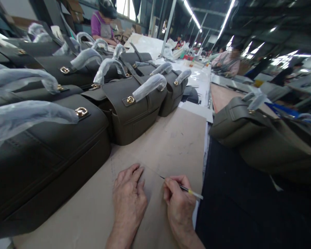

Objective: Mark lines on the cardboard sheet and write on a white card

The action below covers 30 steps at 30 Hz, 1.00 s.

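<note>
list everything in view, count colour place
Boxy handbags with plastic-wrapped handles: at least six, olive-grey, both sides
Metal clasps: several, gold, on handbags
Flat smooth sheet: one, tan, lower centre
Slim pen-like tool: one, black-and-yellow, over sheet
Flat surface: one, black, lower right
Co-workers: at least two, purple and pink tops, background
Tube lights: at least two, white, ceiling
Left hand: one, bare, on sheet
Right hand: one, bare, around tool

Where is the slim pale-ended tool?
Head view, lower right of centre: the slim pale-ended tool is in the right hand, beside the left hand.
</note>
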### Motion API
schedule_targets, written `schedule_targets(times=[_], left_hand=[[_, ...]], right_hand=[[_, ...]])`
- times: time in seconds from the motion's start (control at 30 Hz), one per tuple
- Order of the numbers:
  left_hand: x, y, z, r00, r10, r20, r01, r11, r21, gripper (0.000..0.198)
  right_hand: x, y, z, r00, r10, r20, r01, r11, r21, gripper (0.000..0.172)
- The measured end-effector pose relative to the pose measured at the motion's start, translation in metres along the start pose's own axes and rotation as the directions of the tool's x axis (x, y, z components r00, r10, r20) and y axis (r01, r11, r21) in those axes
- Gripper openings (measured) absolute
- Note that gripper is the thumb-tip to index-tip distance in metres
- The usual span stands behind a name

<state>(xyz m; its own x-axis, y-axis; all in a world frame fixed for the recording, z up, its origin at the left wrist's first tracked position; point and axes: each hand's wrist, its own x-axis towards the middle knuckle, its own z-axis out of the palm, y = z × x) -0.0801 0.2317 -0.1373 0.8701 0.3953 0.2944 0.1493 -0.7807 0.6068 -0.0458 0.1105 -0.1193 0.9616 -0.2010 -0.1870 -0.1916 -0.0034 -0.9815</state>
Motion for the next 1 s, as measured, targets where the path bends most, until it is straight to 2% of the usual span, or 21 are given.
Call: schedule_targets(times=[0.13, 0.27, 0.47, 0.67, 0.87, 1.0], left_hand=[[0.003, 0.009, -0.003, 0.998, -0.060, 0.000, 0.060, 0.998, -0.031, 0.032], [0.003, 0.015, -0.005, 0.998, -0.068, -0.015, 0.067, 0.996, -0.055, 0.032], [0.003, 0.011, -0.004, 0.997, -0.065, -0.031, 0.063, 0.996, -0.060, 0.033], [0.002, 0.010, -0.003, 0.996, -0.056, -0.062, 0.051, 0.995, -0.081, 0.031], [-0.001, 0.007, -0.004, 0.993, -0.107, -0.048, 0.099, 0.985, -0.143, 0.031], [-0.001, 0.005, -0.005, 0.987, -0.129, -0.100, 0.109, 0.978, -0.179, 0.028]], right_hand=[[0.000, -0.003, 0.002, 0.999, -0.031, -0.017, 0.030, 0.997, -0.071, 0.022], [-0.001, -0.003, 0.004, 0.999, -0.044, -0.023, 0.040, 0.991, -0.128, 0.021], [-0.001, -0.002, 0.003, 0.999, -0.052, -0.011, 0.051, 0.990, -0.131, 0.020], [-0.003, -0.010, 0.005, 0.996, -0.081, -0.029, 0.071, 0.967, -0.244, 0.019], [-0.005, -0.016, 0.007, 0.988, -0.151, -0.029, 0.135, 0.940, -0.313, 0.015], [-0.004, -0.015, 0.007, 0.987, -0.163, -0.007, 0.153, 0.938, -0.312, 0.013]])
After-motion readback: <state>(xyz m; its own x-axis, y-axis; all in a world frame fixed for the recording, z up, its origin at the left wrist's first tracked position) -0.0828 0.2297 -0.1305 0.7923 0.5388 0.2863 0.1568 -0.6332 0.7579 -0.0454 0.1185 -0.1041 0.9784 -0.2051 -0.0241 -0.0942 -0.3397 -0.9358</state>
